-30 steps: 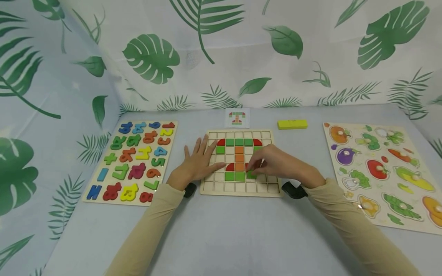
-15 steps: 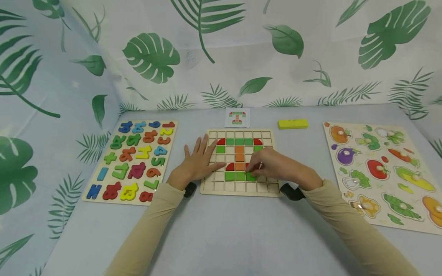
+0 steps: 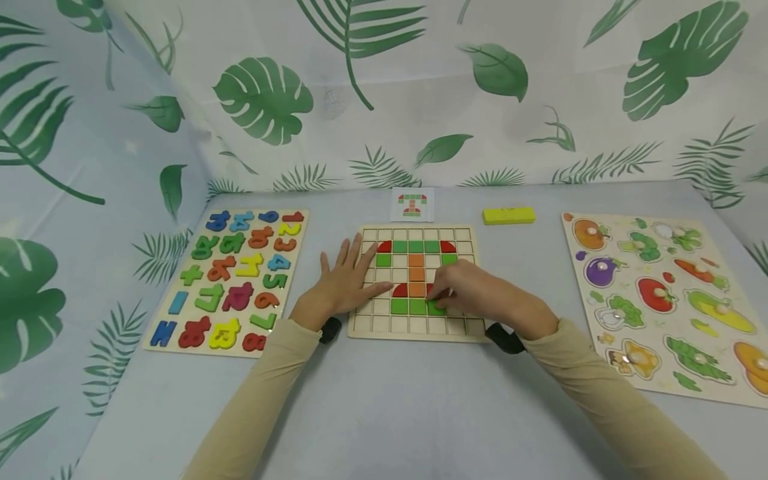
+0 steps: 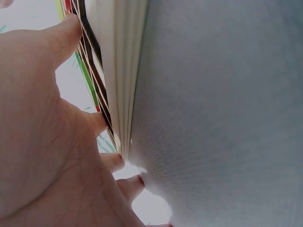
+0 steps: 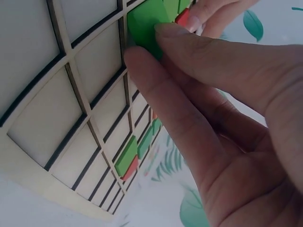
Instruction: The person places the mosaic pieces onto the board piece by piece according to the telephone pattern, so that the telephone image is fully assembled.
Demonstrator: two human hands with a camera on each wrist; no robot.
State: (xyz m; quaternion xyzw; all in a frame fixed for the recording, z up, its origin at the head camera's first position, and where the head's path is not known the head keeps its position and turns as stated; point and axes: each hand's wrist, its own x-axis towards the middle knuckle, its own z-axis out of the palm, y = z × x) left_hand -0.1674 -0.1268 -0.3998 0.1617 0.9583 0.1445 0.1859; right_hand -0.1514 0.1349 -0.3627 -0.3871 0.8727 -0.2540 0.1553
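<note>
A wooden grid board [image 3: 459, 327] lies in the middle of the table, with green, orange and red tiles set in its cells. My left hand [image 3: 333, 291] rests with spread, straight fingers over the board's left edge. Its thumb reaches toward a red quarter-round tile [image 3: 399, 291]. My right hand [image 3: 477, 287] pinches a green square tile [image 5: 147, 23] at the right end of the lower green row. In the right wrist view the thumb lies on this tile and a finger is at its edge. Part of a second red tile is hidden behind the right fingers.
A pattern card [image 3: 412, 205] lies behind the board, with a yellow box [image 3: 508, 216] to its right. On the left is a number puzzle board [image 3: 204, 352]; on the right, a vegetable puzzle board [image 3: 654, 233]. A leaf-print cloth [image 3: 384, 140] hangs behind the table.
The green tile and right fingertips have shifted slightly to line up with the lower green row. The right wrist has lowered a little. My left hand has stayed still.
</note>
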